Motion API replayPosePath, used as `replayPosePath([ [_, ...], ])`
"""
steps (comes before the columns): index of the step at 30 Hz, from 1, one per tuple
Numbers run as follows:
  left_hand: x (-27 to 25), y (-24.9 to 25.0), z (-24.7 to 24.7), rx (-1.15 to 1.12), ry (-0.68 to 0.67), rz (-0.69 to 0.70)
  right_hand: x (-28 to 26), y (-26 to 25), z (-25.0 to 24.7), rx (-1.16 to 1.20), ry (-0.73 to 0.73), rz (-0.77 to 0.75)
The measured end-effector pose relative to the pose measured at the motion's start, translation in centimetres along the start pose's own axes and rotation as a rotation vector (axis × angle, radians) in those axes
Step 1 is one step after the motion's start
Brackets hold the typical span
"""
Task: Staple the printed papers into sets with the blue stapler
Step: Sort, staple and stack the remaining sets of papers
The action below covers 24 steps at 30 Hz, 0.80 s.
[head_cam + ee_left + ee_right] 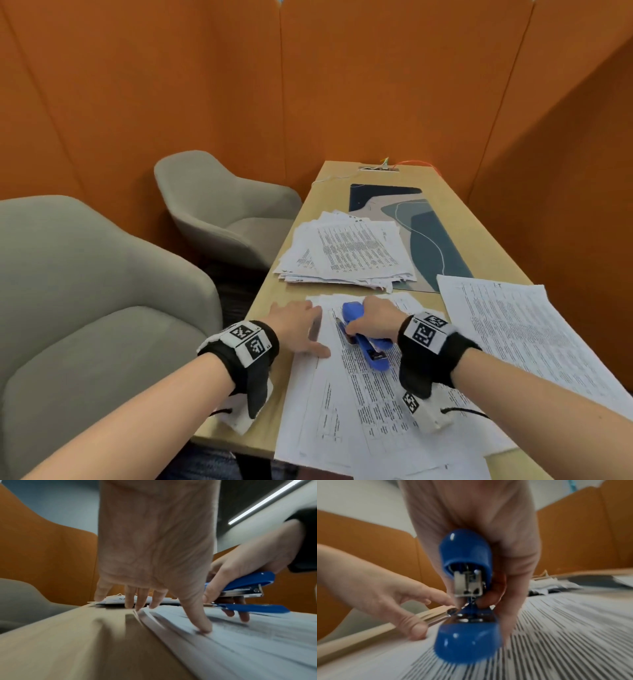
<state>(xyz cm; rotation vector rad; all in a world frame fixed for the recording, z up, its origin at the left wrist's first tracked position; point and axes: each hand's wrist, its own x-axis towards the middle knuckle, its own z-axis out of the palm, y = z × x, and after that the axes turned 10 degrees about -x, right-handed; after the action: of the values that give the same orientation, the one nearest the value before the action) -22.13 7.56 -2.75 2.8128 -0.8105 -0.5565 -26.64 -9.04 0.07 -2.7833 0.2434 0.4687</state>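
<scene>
Blue plastic stapler (363, 334), partly hidden under your right hand (375, 320), whose fingers grip it, sits on the printed white papers (370, 394); your left hand (297, 327) presses them flat, fingers spread, beside a messy paper pile (346, 253).

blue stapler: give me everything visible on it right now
The blue stapler has glossy blue top and base shells with a silver metal magazine between them. Its mouth is open, top arm angled up from the base, which lies on the printed papers near the table's front. The right hand grips it; the left hand presses the papers beside it.
</scene>
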Motion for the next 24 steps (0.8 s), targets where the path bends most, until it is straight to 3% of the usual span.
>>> replayPosePath([
  [6,0.3,0.2,0.0,0.063,-0.068,-0.051,0.9,-2.3,-0.2,-0.274,-0.005,-0.018],
  [24,1.3,-0.1,0.3,0.130,-0.164,-0.095,1.2,-4.3,0.2,-0.394,0.043,-0.038],
])
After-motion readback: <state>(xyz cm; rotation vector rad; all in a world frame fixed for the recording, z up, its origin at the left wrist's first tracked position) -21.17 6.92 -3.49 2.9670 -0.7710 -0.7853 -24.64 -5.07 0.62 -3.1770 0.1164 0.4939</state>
